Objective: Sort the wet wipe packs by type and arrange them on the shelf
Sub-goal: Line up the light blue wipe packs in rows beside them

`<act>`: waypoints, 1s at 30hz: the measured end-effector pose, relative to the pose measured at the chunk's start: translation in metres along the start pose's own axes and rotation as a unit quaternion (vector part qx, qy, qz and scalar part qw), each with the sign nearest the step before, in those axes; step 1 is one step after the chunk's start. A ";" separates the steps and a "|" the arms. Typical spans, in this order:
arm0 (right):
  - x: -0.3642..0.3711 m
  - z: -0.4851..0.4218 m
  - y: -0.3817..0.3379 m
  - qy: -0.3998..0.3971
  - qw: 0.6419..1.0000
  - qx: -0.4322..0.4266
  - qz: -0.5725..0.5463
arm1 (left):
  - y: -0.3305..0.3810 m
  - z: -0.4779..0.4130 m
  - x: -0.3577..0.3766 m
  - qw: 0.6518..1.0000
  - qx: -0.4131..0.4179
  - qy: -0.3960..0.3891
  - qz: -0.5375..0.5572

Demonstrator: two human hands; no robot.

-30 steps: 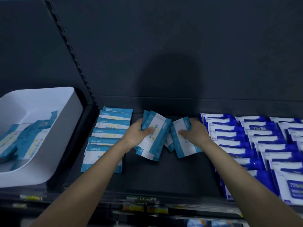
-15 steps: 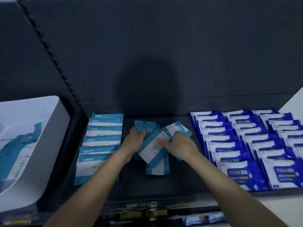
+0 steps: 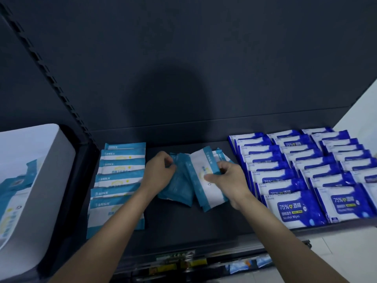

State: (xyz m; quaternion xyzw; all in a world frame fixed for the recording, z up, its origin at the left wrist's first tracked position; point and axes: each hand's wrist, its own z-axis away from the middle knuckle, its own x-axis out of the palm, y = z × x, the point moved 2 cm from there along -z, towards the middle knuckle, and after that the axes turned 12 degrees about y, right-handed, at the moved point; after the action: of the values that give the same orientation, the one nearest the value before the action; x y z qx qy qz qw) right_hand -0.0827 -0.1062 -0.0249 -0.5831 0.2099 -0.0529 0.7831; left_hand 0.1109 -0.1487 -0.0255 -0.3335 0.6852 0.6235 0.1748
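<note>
Clutching teal wipe packs [image 3: 177, 187], left hand [image 3: 161, 175] curled; right hand [image 3: 229, 180] pinches a white-fronted pack [image 3: 207, 185].

On the dark shelf [image 3: 183, 225] the left grip [image 3: 161, 173] pinches the top of a teal pack [image 3: 179, 188], and the right grip [image 3: 228, 180] holds a white-and-teal pack [image 3: 205, 180] touching it. A row of similar packs [image 3: 120, 176] lies at the left, blue alcohol wipe packs [image 3: 295, 170] at the right, and a white bin [image 3: 44, 180] stands further left.
</note>
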 end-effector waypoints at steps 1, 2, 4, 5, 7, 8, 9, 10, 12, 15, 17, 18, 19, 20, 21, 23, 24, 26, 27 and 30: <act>-0.005 -0.003 -0.001 0.016 0.999 0.013 -0.037 | 0.001 0.001 0.001 1.000 -0.003 -0.013 -0.003; -0.009 -0.006 -0.002 0.032 0.996 0.026 -0.074 | 0.002 0.002 0.002 0.999 0.013 -0.029 -0.027; -0.017 -0.010 -0.004 0.060 0.990 0.039 -0.119 | 0.007 0.009 0.006 0.986 0.106 -0.059 -0.118; -0.021 -0.012 -0.005 0.072 0.989 0.039 -0.124 | 0.009 0.014 0.009 0.970 0.166 -0.075 -0.163; -0.026 -0.016 -0.005 0.091 0.987 0.033 -0.129 | 0.014 0.024 0.018 0.934 0.243 -0.112 -0.235; -0.027 -0.017 -0.005 0.098 0.986 0.029 -0.132 | 0.014 0.029 0.023 0.919 0.254 -0.129 -0.272; -0.028 -0.018 -0.005 0.103 0.985 0.026 -0.135 | 0.016 0.033 0.028 0.906 0.256 -0.142 -0.307; -0.028 -0.019 -0.005 0.106 0.984 0.026 -0.140 | 0.016 0.036 0.033 0.897 0.253 -0.150 -0.331; -0.028 -0.019 -0.005 0.107 0.982 0.035 -0.150 | 0.019 0.036 0.036 0.904 0.235 -0.157 -0.322; -0.029 -0.019 -0.003 0.102 0.981 0.044 -0.157 | 0.029 0.020 0.022 0.966 0.144 -0.142 -0.160; -0.031 -0.020 -0.002 0.097 0.981 0.047 -0.160 | 0.035 0.004 0.005 0.989 0.045 -0.128 -0.052; -0.031 -0.020 -0.003 0.092 0.981 0.048 -0.167 | 0.034 -0.004 -0.003 0.993 -0.001 -0.121 -0.004; -0.031 -0.020 -0.004 0.088 0.980 0.047 -0.174 | 0.032 -0.012 -0.009 0.991 -0.048 -0.119 0.048; -0.031 -0.020 -0.006 0.082 0.979 0.046 -0.180 | 0.028 -0.019 -0.014 0.983 -0.090 -0.124 0.098; -0.030 -0.021 -0.008 0.077 0.979 0.045 -0.185 | 0.024 -0.022 -0.019 0.974 -0.122 -0.135 0.135; -0.028 -0.022 -0.012 0.069 0.978 0.047 -0.190 | 0.019 -0.025 -0.025 0.959 -0.154 -0.160 0.178; -0.026 -0.023 -0.014 0.067 0.978 0.049 -0.189 | 0.016 -0.026 -0.026 0.953 -0.161 -0.169 0.191; -0.024 -0.026 -0.016 0.066 0.980 0.049 -0.180 | 0.012 -0.027 -0.026 0.946 -0.170 -0.178 0.211; -0.023 -0.026 -0.017 0.065 0.981 0.048 -0.176 | 0.010 -0.027 -0.026 0.944 -0.176 -0.176 0.216; -0.018 -0.027 -0.018 0.049 0.984 0.042 -0.165 | 0.004 -0.028 -0.024 0.937 -0.201 -0.171 0.227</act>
State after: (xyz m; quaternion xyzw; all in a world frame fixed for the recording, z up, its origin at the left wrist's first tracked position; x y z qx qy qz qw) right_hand -0.1067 -0.1306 -0.0092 -0.5731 0.1462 -0.2189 0.7761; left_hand 0.1299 -0.1698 -0.0021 -0.0855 0.5631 0.8187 0.0723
